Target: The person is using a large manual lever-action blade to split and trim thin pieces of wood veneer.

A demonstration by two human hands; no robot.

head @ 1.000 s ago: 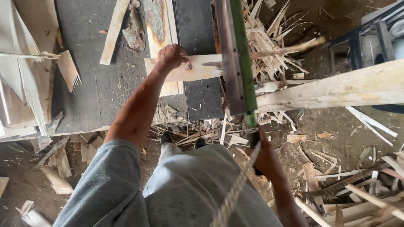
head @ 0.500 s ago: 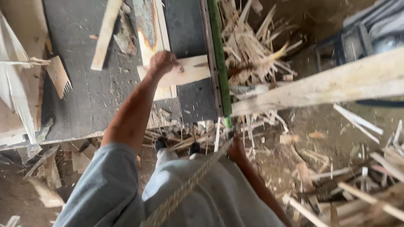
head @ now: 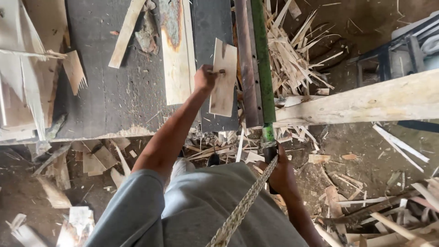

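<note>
Head view, looking straight down: the left hand [head: 205, 77], at upper centre of the frame, is clamped on a small pale board [head: 223, 84], fingers wrapped over its left edge. That board lies lengthwise on the dark counter [head: 114, 105], just left of a long blade with a green bar [head: 261, 59] that runs from the top edge down toward the middle. The right hand [head: 279, 171], at lower centre right, is closed around the dark handle [head: 270, 142] at the near end of that green bar. The two hands are well apart.

Left of the held board lies a longer plank with a bark-stained patch [head: 176, 50], and farther left a thin slat [head: 125, 34] rests at a slant on the counter. A heap of pale splinters [head: 297, 50] sits to the right of the blade. A thick pale beam [head: 366, 103] crosses the right side of the frame, its end meeting the blade. A braided rope [head: 242, 206] runs from the bottom edge up to the right hand. Wood scraps [head: 366, 201] litter the dirt floor at lower right and lower left.
</note>
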